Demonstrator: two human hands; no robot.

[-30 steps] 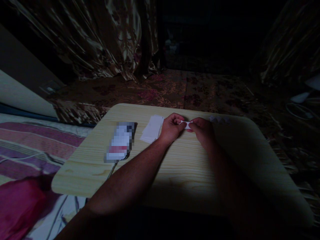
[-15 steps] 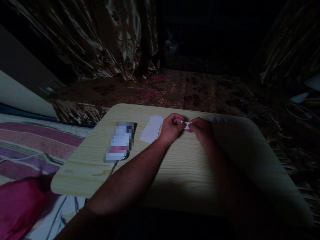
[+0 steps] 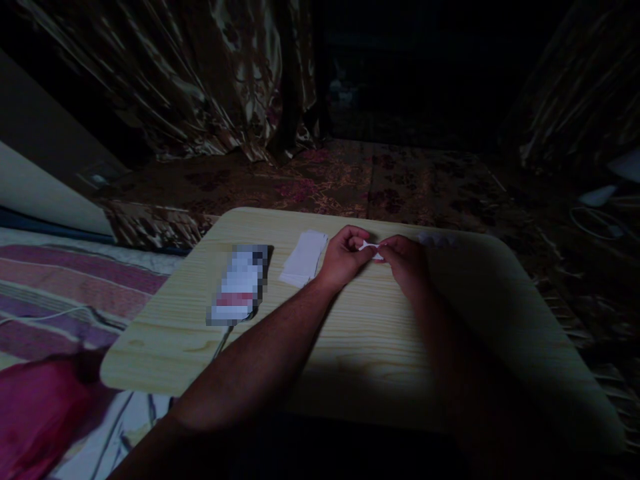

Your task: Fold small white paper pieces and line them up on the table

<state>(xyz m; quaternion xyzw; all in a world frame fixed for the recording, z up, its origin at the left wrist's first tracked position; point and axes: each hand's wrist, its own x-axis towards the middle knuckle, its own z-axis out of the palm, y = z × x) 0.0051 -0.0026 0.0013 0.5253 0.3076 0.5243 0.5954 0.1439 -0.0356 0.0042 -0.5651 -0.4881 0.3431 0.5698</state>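
Note:
A small folded piece of white paper (image 3: 371,251) is pinched between both my hands, just above the far middle of the wooden table (image 3: 370,320). My left hand (image 3: 346,255) grips its left side, with the thumb across the front and the fingers curled behind. On its right side, the thumb and fingers of my right hand (image 3: 404,260) are closed on the paper. Close to the left of my left hand lies a loose stack of white paper sheets (image 3: 304,256). Beyond my right hand sit several small pale folded pieces (image 3: 437,239), dim in shadow.
A blurred-out phone-like device (image 3: 240,283) lies on the table's left part, with a cable running toward the front edge. At left is a bed with a striped cover (image 3: 60,280) and a red cloth or bag (image 3: 45,413). Patterned curtains (image 3: 240,73) hang behind.
My right thumb and fingers have shifted slightly on the paper, and its visible shape looks narrower. My left hand stays nearly in place.

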